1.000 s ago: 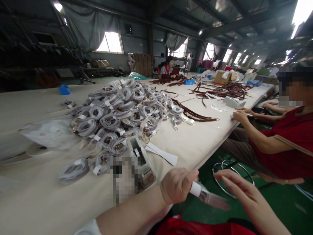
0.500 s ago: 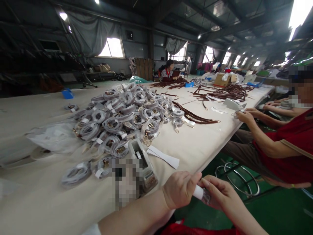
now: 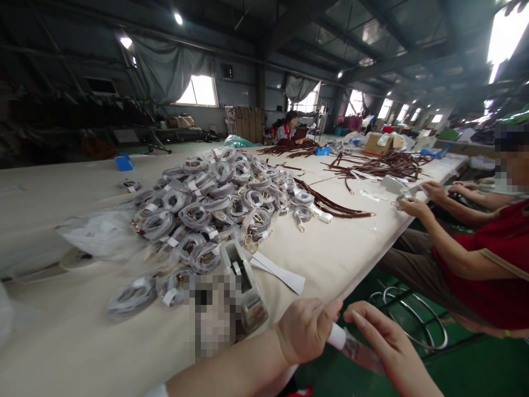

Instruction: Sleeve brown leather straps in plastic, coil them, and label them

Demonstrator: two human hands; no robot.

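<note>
My left hand is closed around a small item in clear plastic wrap with a white paper band. Its wrapped end sticks out toward my right hand. Thumb and forefinger of that hand are drawn together just right of my left fingertips; whatever sits between them is too small to make out. The clear end runs below these fingers and partly behind the palm. A tape dispenser stands on the table left of my hands, beside white paper strips.
Coiled grey straps in clear bags, with gold-coloured clips, form a large heap on the table. Brown straps lie farther back. At right, a co-worker in red handles something at the edge. A metal-ringed stool stands below.
My right hand has shifted slightly right, away from the left fingers, and more of the clear plastic end shows. The left hand keeps its grip. The view has tilted a little.
</note>
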